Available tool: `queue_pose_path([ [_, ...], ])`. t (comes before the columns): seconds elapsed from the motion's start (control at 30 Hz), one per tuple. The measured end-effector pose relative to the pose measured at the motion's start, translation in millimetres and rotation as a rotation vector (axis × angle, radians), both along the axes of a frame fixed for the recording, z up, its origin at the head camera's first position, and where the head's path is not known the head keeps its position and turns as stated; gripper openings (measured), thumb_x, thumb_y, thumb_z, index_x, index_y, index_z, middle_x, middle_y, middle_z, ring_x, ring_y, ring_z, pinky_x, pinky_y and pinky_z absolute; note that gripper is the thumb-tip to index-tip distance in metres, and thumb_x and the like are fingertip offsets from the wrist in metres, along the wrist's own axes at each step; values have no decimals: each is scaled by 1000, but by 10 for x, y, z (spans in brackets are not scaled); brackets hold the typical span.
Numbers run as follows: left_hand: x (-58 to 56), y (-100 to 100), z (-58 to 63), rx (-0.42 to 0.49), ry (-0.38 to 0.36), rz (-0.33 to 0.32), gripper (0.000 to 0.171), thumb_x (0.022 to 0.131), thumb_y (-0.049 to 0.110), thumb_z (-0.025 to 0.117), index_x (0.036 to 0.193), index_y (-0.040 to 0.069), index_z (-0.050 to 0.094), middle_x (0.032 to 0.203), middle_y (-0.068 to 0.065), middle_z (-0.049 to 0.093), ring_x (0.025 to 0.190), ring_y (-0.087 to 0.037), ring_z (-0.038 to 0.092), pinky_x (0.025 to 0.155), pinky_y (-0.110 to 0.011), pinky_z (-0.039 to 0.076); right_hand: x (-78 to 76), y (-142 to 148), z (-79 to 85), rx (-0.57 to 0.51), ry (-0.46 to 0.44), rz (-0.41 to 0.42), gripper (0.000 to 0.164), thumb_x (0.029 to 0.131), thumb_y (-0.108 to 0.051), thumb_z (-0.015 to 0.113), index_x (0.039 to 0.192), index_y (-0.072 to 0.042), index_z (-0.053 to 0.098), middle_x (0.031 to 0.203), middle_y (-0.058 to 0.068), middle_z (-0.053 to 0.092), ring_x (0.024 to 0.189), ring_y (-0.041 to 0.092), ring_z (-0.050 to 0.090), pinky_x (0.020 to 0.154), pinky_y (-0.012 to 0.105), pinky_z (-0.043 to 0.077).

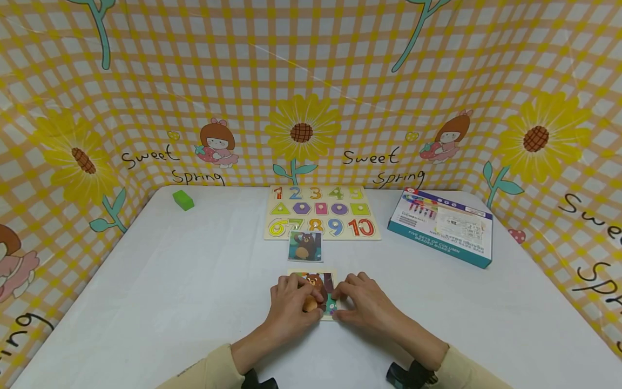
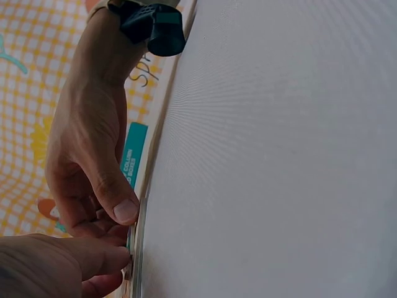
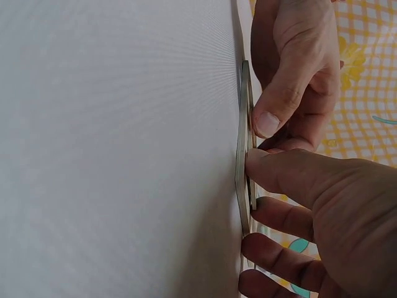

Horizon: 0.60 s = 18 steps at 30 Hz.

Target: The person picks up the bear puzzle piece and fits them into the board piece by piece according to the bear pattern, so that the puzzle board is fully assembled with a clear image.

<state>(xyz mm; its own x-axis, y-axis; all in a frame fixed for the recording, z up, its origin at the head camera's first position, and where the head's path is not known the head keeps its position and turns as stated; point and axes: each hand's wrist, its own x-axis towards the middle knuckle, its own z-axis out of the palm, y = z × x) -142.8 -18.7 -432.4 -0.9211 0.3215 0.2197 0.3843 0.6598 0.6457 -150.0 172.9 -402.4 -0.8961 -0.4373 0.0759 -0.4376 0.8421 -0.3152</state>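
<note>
A small wooden bear puzzle (image 1: 328,281) lies in front of me on the table, partly hidden beneath both hands. My left hand (image 1: 293,302) covers its left half, with index finger and thumb bent close together over the bear's belly. At the puzzle's right side my right hand (image 1: 364,302) pinches a puzzle piece by its edge between thumb and fingers. The right wrist view shows the thin board (image 3: 242,155) edge-on, with a piece (image 3: 254,197) slightly raised over it by the right fingertips. Just beyond lies a bear picture card (image 1: 305,247).
Behind the card lies a wooden number and shape board (image 1: 322,220). A flat teal-sided box (image 1: 439,227) sits at the back right, and a green block (image 1: 183,200) at the back left. Patterned cloth (image 1: 311,70) hangs round the white table (image 1: 194,281).
</note>
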Motion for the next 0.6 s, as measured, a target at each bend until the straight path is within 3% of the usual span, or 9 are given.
queue_pose_path([
  [0.6, 1, 26, -20, -41, 31, 23, 9, 75, 21, 73, 80, 22, 65, 102, -1, 50, 100, -19, 37, 84, -44, 27, 10, 31, -11, -53, -45, -10, 22, 73, -30, 78, 90, -21, 67, 86, -9, 56, 86, 9, 43, 78, 32, 39],
])
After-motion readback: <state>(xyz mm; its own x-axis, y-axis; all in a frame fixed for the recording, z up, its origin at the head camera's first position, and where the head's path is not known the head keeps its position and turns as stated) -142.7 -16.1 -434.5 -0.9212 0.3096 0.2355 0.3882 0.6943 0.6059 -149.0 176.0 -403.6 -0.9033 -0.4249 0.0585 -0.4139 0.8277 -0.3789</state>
